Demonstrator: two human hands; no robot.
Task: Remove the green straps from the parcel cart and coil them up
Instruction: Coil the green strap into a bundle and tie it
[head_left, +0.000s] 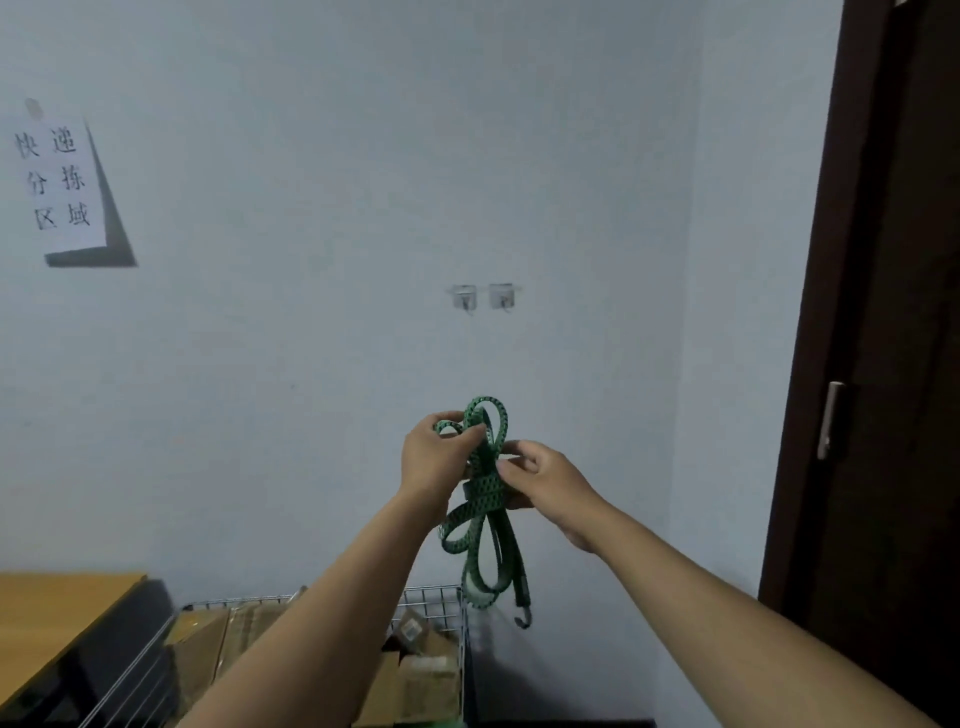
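Note:
A green strap with black dots (485, 525) is bundled into several loops and held up in front of the wall. My left hand (434, 460) grips the upper loops from the left. From the right, my right hand (545, 480) pinches a band wrapped around the bundle's middle. Longer loops hang down below both hands, and a dark metal hook (523, 616) dangles at the strap's lower end. The wire parcel cart (441, 592) stands below, partly hidden by my left forearm, with cardboard parcels (415, 670) inside.
Two small wall hooks (483, 297) are fixed to the wall above the hands. A paper sign (60, 182) hangs at upper left. A wooden tabletop (57, 618) sits at lower left. A dark door (883, 364) with a metal handle fills the right side.

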